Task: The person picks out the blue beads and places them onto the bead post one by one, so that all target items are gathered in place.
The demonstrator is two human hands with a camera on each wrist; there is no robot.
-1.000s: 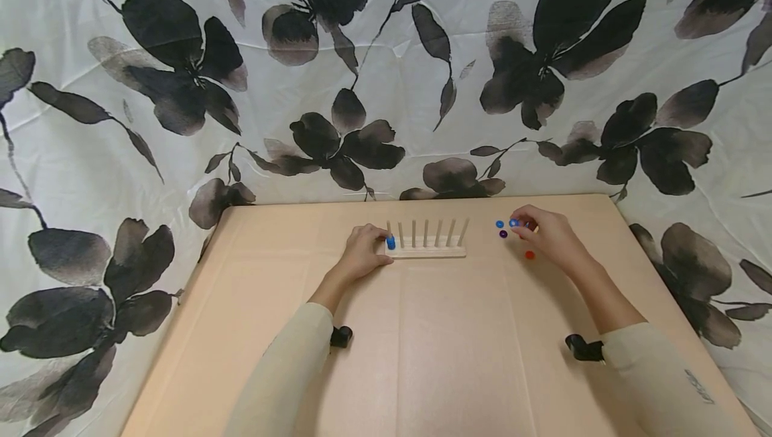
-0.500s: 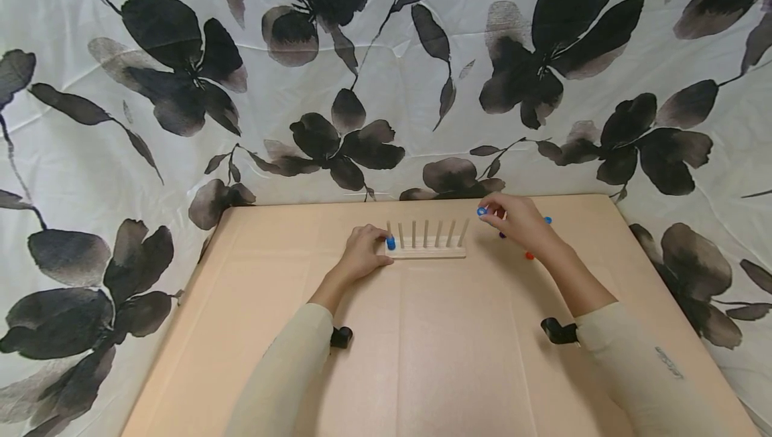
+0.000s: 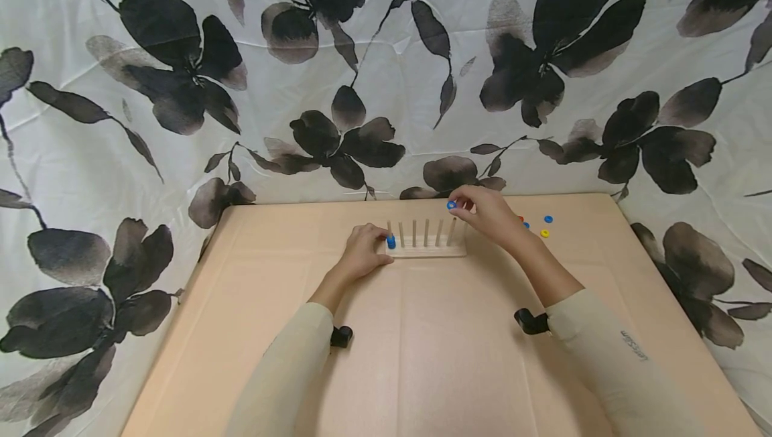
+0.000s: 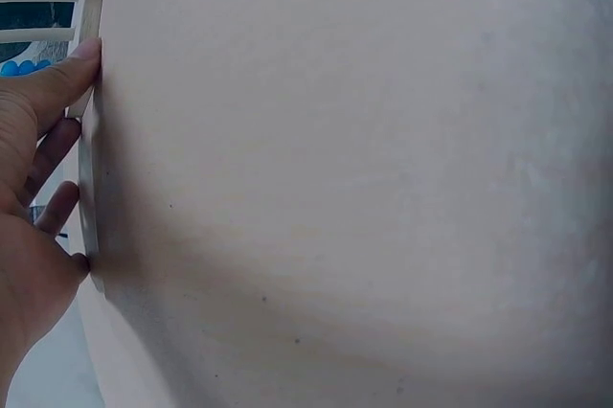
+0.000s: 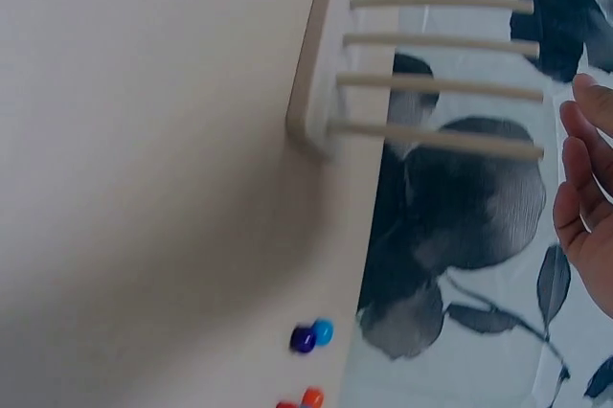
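A wooden peg rack (image 3: 428,253) with a row of upright pegs stands near the back of the table. My left hand (image 3: 362,253) grips its left end; in the left wrist view the thumb (image 4: 72,68) presses the front of the base. Blue beads (image 3: 391,242) are stacked on the leftmost peg, beside the left fingers. My right hand (image 3: 488,216) pinches a blue bead (image 3: 452,205) with a pale centre, above the rack's right end. In the right wrist view that hand (image 5: 589,188) is at the right edge, past the peg tips, and the bead is out of sight.
To the right of the rack lie loose beads: a blue bead (image 3: 548,219), a yellow bead (image 3: 545,233) and a red bead (image 3: 521,218). A purple bead (image 5: 303,339) shows in the right wrist view. A floral cloth (image 3: 446,88) hangs behind the table (image 3: 458,356).
My right hand has moved left from the loose beads to above the rack's right end, carrying the blue bead. The left hand keeps its grip on the rack.
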